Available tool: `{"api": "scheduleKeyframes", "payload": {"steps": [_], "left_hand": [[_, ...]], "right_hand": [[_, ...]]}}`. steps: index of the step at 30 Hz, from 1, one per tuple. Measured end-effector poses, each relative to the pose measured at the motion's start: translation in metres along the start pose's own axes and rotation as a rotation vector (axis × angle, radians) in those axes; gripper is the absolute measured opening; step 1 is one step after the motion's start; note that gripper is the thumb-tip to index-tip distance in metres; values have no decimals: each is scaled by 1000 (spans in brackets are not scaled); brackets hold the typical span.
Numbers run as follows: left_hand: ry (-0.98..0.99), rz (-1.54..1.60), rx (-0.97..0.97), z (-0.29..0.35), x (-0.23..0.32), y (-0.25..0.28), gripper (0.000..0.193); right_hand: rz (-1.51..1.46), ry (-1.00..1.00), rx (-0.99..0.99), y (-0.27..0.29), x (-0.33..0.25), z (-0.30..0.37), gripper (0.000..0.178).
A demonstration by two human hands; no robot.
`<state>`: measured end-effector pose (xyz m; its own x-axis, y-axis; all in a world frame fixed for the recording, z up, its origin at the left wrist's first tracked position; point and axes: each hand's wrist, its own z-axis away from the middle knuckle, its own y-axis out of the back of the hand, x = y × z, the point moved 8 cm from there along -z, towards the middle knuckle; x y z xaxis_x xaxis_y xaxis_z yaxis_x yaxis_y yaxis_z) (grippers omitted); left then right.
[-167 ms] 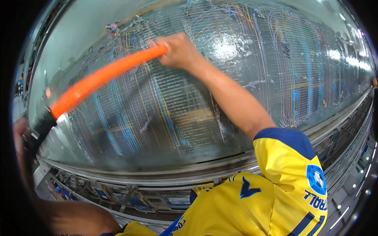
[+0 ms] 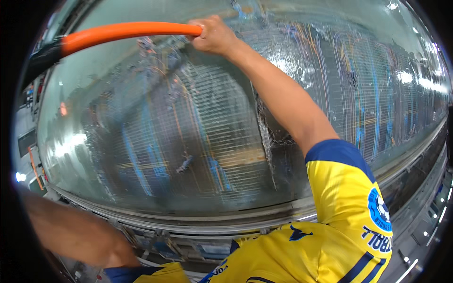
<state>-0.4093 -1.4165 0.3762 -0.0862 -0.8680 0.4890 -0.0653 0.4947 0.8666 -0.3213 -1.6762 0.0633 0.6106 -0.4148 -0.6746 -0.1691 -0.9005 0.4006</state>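
My right hand (image 2: 212,37) is closed around the end of an orange hose-like tube (image 2: 127,30), above the far part of a broad, glossy panel (image 2: 226,108). The tube arches left to a dark fitting (image 2: 46,57) at the picture's edge. My left forearm (image 2: 80,231) reaches out past the lower left rim, and its hand is hidden there. Fine pale lines and blue, orange and purple strands run across the panel, which looks wet or covered with clear film. Beside my right forearm is a dark, ragged-edged gap (image 2: 271,141).
A metal rail (image 2: 198,219) borders the panel on my near side. Under it sits framework with several boxy parts (image 2: 207,250). A thin orange cord or strip (image 2: 35,167) hangs at the far left. Bright reflections (image 2: 420,80) lie on the panel's right part.
The orange tube has swung up and away from me, together with my right hand. My left hand, at the dark fitting before, has gone out of view. The view has also shifted slightly.
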Motion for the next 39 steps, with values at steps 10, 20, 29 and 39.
{"api": "scheduleKeyframes", "payload": {"steps": [10, 20, 29, 39], "left_hand": [[-44, 253, 33, 249, -5, -41, 19], [-341, 194, -312, 465, 16, 16, 15], [-294, 17, -455, 354, 97, 6, 13], [-356, -98, -282, 109, 74, -15, 26]], "right_hand": [[102, 226, -284, -50, -94, 106, 27], [100, 8, -264, 23, -308, 341, 50], [77, -50, -2, 38, -257, 291, 45], [100, -80, 141, 34, -86, 120, 34]]}}
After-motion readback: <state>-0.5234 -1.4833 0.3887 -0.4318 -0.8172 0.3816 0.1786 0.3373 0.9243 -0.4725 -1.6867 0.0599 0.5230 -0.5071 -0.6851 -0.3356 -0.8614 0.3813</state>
